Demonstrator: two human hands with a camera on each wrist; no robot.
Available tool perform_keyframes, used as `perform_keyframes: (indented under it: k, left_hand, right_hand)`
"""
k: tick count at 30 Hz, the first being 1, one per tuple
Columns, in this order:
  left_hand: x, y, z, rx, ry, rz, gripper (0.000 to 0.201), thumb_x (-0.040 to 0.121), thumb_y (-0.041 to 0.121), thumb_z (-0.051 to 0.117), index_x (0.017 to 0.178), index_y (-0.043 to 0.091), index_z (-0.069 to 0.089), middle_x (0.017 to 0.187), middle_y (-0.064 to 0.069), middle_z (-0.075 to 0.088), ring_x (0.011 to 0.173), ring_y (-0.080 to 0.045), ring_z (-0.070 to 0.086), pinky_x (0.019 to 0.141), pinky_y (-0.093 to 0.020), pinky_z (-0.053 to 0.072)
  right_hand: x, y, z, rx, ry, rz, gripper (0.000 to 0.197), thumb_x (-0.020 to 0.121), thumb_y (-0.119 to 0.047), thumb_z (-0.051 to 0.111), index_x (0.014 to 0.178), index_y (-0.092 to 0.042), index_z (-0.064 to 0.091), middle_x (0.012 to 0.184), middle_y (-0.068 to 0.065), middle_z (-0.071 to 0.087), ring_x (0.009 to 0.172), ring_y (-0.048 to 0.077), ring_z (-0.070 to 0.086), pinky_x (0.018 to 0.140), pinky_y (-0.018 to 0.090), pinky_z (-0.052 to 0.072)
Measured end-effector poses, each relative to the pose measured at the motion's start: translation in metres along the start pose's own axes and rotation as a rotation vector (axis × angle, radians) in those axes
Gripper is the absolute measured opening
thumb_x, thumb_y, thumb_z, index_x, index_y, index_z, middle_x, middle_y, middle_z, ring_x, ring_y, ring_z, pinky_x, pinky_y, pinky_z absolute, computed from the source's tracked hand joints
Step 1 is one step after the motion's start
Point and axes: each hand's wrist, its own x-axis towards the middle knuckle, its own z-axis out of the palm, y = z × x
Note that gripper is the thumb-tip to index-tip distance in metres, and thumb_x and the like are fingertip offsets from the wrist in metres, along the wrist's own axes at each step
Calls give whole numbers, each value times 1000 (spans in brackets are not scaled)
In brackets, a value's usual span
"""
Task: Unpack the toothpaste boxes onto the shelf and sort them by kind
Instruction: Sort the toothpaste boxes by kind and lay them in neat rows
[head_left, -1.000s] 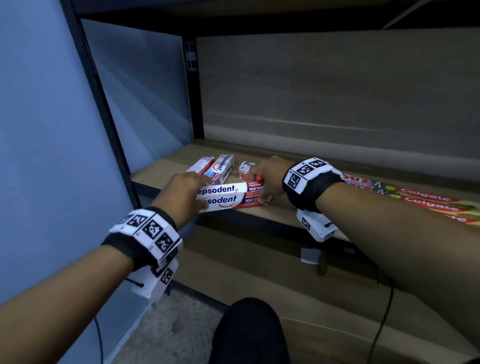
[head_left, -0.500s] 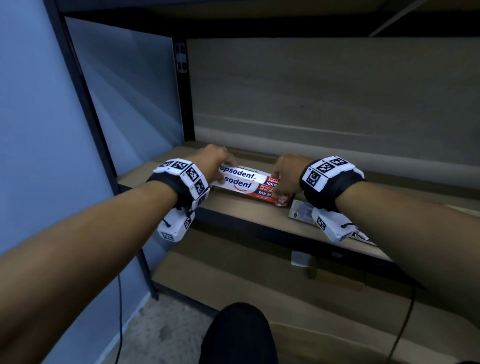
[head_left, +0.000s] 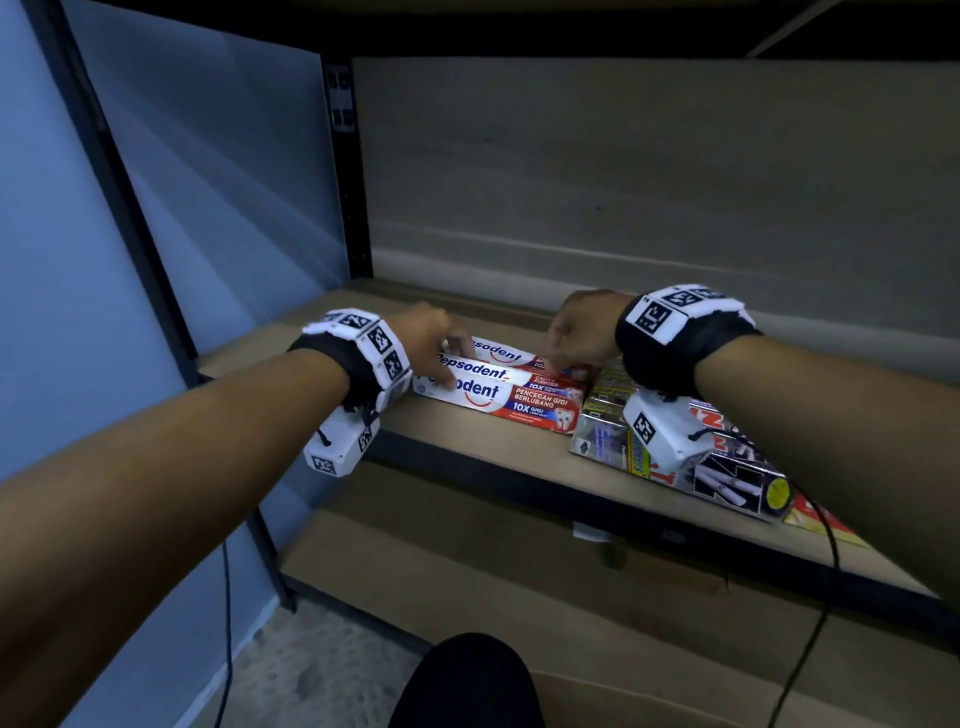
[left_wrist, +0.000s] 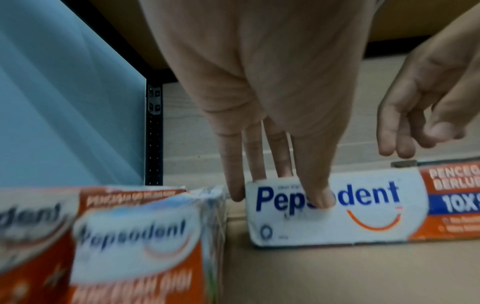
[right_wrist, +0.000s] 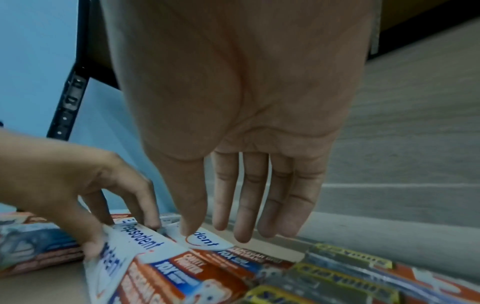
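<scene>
Two long white-and-red Pepsodent boxes lie side by side on the wooden shelf (head_left: 467, 441). My left hand (head_left: 452, 353) pinches the left end of the front box (head_left: 524, 405), thumb on its printed face (left_wrist: 363, 207) and fingers behind it. My right hand (head_left: 561, 358) hangs over the boxes with straight fingers and holds nothing. Its thumb tip touches the rear box (right_wrist: 205, 240). Shorter Pepsodent boxes (left_wrist: 135, 236) stand just left of the long ones, hidden behind my left wrist in the head view.
Dark boxes with yellow trim (head_left: 608, 415) lie right of the Pepsodent boxes, under my right wrist, with a red box (head_left: 821, 519) beyond. A black upright post (head_left: 353, 182) and blue wall (head_left: 78, 260) close the left side. A lower shelf (head_left: 519, 597) sits below.
Both hands carried the long Pepsodent box from the shelf's front edge back beside another. My right hand has let go of its end; my left hand now sits over the left end.
</scene>
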Motion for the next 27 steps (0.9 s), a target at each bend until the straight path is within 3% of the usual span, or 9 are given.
perform_keyframes:
  k: [3,6,10,16,19,22,24,27]
  left_hand:
    - [9,4,-17,-16,-21,5,46,80,34,79,123,21,66,116,5,68,102,-14,63,87,-23,47]
    - [22,8,-23,-20,-20,32,43,83,31,77,123,22,65,117,8,68,101,-13,65,88,-22,48]
    - [44,5,-18,-66,-17,-3,42,82,34,77,122,29,64,118,14,64,102,-11,64,82,-20,42]
    - [75,-7,-23,12,-243,-10,53,81,31,79,131,27,60,125,9,59,112,-14,56,96,-29,46]
    - [84,-13,-21,19,-320,-13,45,77,26,83,120,21,68,118,1,68,110,-20,64,96,-37,53]
    - [84,-17,-18,0,-266,15,37,74,20,85,108,19,69,105,3,69,95,-16,64,81,-27,55]
    - [81,-18,-17,-13,-226,43,25,74,19,84,94,21,68,99,2,69,90,-15,64,71,-22,51]
    - [71,-20,-17,-61,-163,41,18,77,28,81,75,28,64,93,5,72,91,-17,67,82,-32,56]
  right_hand:
    - [9,4,-2,-21,-1,1,38,87,-41,69,114,-15,71,115,3,69,103,23,65,89,32,52]
    - [23,9,4,27,-34,1,39,81,-40,78,113,-21,71,115,-3,68,101,17,62,80,25,44]
    - [36,14,7,-27,-82,-22,42,86,-37,73,122,-16,68,127,1,63,116,20,58,86,25,42]
    - [53,21,8,-74,-140,-38,43,83,-35,76,119,-12,69,123,4,67,113,22,62,86,28,48]
    - [59,22,10,-89,-154,-40,40,83,-30,76,116,-9,71,119,6,69,112,23,63,80,26,50]
    - [60,21,11,-68,-167,-49,37,82,-25,77,115,-8,71,119,6,70,111,23,64,61,16,44]
    - [57,18,12,-63,-180,-52,36,83,-22,76,116,-8,69,120,6,69,106,21,64,60,18,43]
    - [56,15,14,-19,-192,-75,33,86,-21,74,117,-10,69,117,3,69,94,15,61,58,12,42]
